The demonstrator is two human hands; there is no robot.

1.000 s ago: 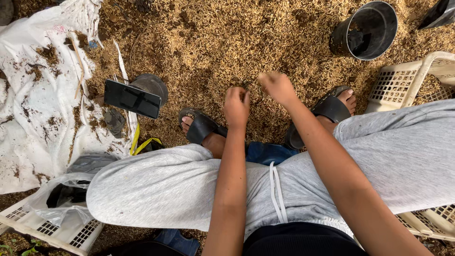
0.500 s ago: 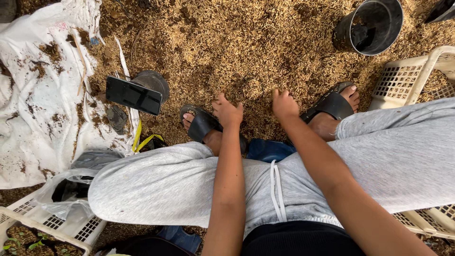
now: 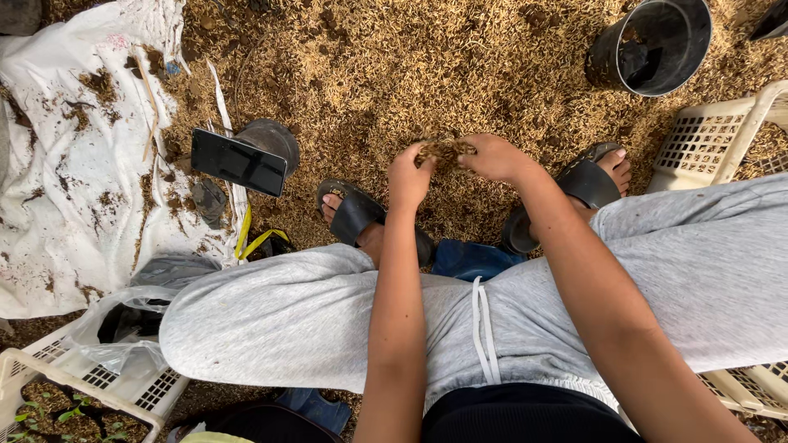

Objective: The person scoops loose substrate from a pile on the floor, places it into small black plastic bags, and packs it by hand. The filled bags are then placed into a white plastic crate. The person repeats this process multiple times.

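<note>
Between the two hands, pinched up just above the ground, sits a small clump of dry golden rice husk [image 3: 444,151]. It lies level between the fingertips, its long axis running from hand to hand, and both hands are equally near it. The left hand [image 3: 410,176] closes on its left end and the right hand [image 3: 493,157] on its right end, fingers curled tight (neither palm shows). Below and all around spreads the loose husk-covered ground [image 3: 410,66]. Far beyond the right hand stands an empty black plastic pot [image 3: 652,45], and right of that hand a cream slatted plastic crate [image 3: 712,139]. Left of the left hand a dark flat phone [image 3: 238,161] rests on a small upturned pot, with a soiled white sack [image 3: 74,164] farther left.
</note>
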